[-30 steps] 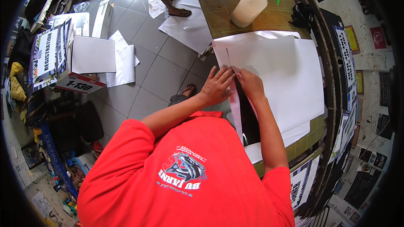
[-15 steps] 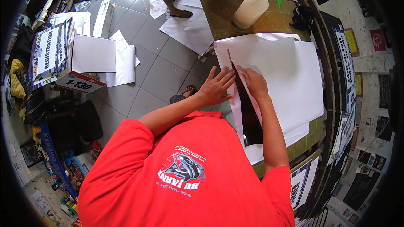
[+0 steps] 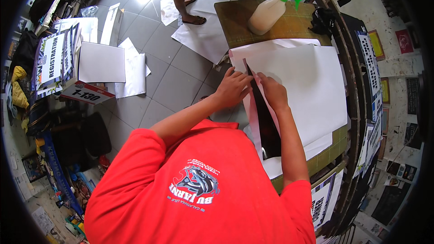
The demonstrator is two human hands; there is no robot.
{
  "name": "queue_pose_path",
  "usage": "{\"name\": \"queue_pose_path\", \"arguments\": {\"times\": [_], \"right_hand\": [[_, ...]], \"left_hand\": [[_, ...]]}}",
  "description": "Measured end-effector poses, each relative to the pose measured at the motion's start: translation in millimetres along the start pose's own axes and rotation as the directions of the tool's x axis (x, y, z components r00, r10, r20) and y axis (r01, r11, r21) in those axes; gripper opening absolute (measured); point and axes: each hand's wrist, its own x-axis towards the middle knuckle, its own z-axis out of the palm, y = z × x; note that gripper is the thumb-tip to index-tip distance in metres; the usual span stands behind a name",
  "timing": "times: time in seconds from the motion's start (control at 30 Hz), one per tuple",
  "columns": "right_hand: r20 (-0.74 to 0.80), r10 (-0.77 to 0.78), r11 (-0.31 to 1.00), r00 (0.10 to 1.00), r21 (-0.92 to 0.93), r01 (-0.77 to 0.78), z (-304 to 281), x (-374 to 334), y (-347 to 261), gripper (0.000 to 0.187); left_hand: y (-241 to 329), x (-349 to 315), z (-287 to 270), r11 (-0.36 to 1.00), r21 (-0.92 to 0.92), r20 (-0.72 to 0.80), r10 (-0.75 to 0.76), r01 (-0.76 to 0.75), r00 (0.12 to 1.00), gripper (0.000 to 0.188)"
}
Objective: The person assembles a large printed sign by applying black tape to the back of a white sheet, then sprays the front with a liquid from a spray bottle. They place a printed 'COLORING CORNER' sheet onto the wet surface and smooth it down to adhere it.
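Sheet [image 3: 312, 81], smooth, white and broad, spread over the grid-lined, olive-brown tabletop [image 3: 233, 22], far edge softly rolled; along its left part a glossy black wedge [image 3: 270, 129] shows, long axis running near to far, slim tip pointing away and leaning left, broad end nearest; left hand [image 3: 233, 86], fingers bent, is at the wedge's left side; right hand [image 3: 274, 92] curls at its right; whether either grip pinches the sheet, I cannot tell.
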Motion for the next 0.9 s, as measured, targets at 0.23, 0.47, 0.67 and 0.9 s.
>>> {"name": "queue_pose_path", "arguments": {"times": [0.23,0.47,0.67,0.9], "right_hand": [[0.021,-0.099,0.991,0.995,-0.089,0.101,-2.2,-3.4,-1.8,0.049],[-0.016,-0.136,0.991,0.991,0.003,0.136,-2.0,3.5,-6.8,0.043],[-0.038,-0.031,0.997,0.999,0.065,0.033,0.1,19.4,-18.7,0.034],[-0.119,0.127,0.990,0.985,-0.041,-0.132,26.9,48.1,-27.3,0.014]], "left_hand": [[-3.0,15.2,6.5,0.998,0.069,-0.176,0.009,0.003,0.984,0.042],[-2.8,13.0,11.4,0.994,0.104,-0.183,-0.017,0.037,0.983,0.061],[-7.5,3.4,18.5,0.984,0.175,-0.099,-0.021,0.038,0.995,0.068],[-12.0,2.5,18.8,0.974,0.227,-0.030,-0.019,0.025,0.999,0.068]]}}
